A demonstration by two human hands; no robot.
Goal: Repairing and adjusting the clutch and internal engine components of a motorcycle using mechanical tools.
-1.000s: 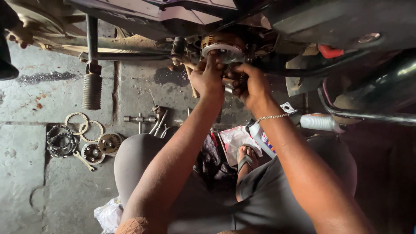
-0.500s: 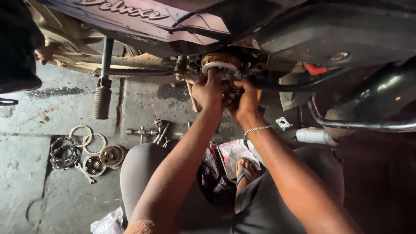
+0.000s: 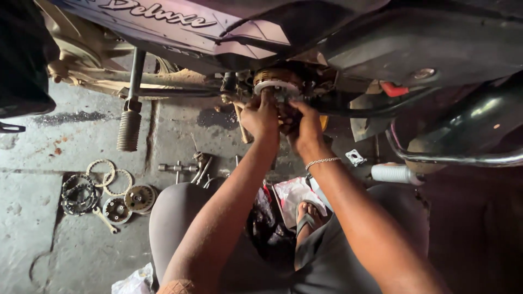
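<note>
Head view: both hands, left (image 3: 261, 117) and right (image 3: 305, 128), press against the round engine part (image 3: 277, 81), grip seemingly closed.

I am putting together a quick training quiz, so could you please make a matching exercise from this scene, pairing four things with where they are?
Things:
1. left hand
2. clutch plates
3. bracelet
4. white cylinder

Places:
A. on the right wrist
B. on the concrete floor at far left
C. on the round engine part under the motorcycle
D. on the floor right of the right arm, below the exhaust pipe

Pairs: 1-C, 2-B, 3-A, 4-D
</note>
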